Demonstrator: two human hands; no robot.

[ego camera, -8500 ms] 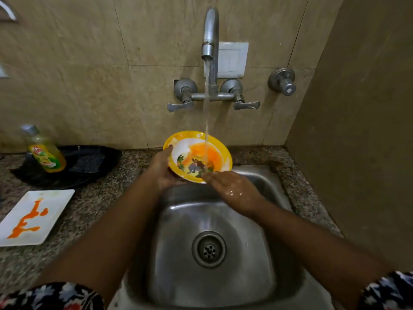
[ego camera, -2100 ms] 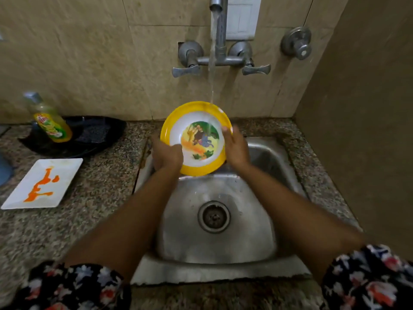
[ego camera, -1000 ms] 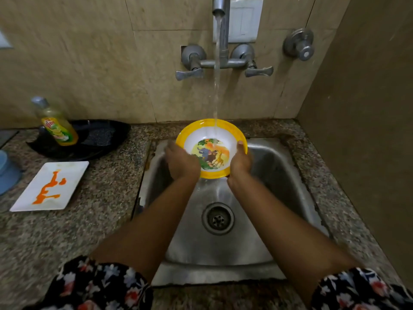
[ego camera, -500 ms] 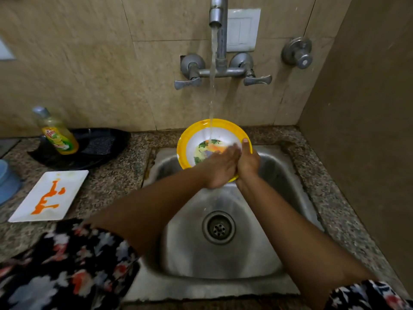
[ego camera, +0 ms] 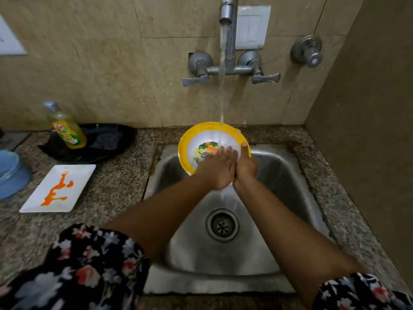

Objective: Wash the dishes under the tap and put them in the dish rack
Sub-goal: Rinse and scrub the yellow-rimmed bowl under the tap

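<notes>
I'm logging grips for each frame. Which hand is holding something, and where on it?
The right hand holds the yellow bowl by its right rim, thumb over the edge. The left hand only rubs inside it.

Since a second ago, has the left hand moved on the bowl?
Yes. The left hand crossed from the yellow bowl's left rim to its inside, ending beside the right hand.

Home kitchen, steel sink, wall tap, granite counter

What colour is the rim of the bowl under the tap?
Yellow, around a white inside with a printed picture; head view shows the bowl best.
</notes>
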